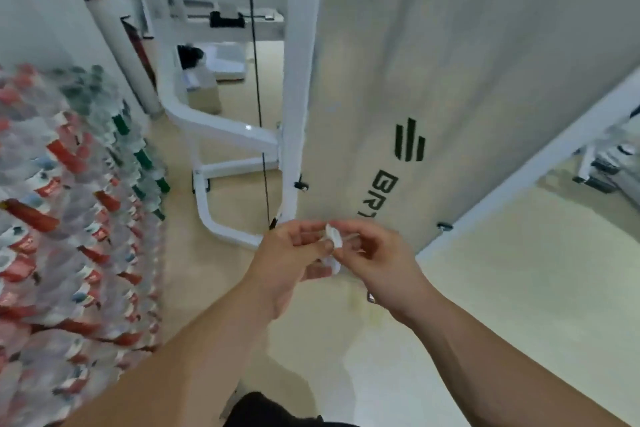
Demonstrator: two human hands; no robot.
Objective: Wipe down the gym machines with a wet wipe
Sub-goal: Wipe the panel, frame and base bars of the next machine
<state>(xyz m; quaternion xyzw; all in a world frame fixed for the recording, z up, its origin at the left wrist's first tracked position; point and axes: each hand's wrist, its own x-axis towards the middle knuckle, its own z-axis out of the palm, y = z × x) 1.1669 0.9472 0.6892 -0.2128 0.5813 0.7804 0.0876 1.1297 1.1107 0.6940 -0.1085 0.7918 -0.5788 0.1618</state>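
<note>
Beside stacked packs of bottled water (pixel 69 218), you are standing at a white gym machine (pixel 298 80), its black cable (pixel 258 97) running down past the frame. Your left hand (pixel 291 253) is pinching a small bunched wet wipe (pixel 333 239) between thumb and curled fingers, and your right hand (pixel 377 256) is pinching it from the other side, just in front of the machine's pale cover panel (pixel 450 62). The wipe is touching no surface, so you appear to be only readying it, with this machine's wiping not yet begun.
</note>
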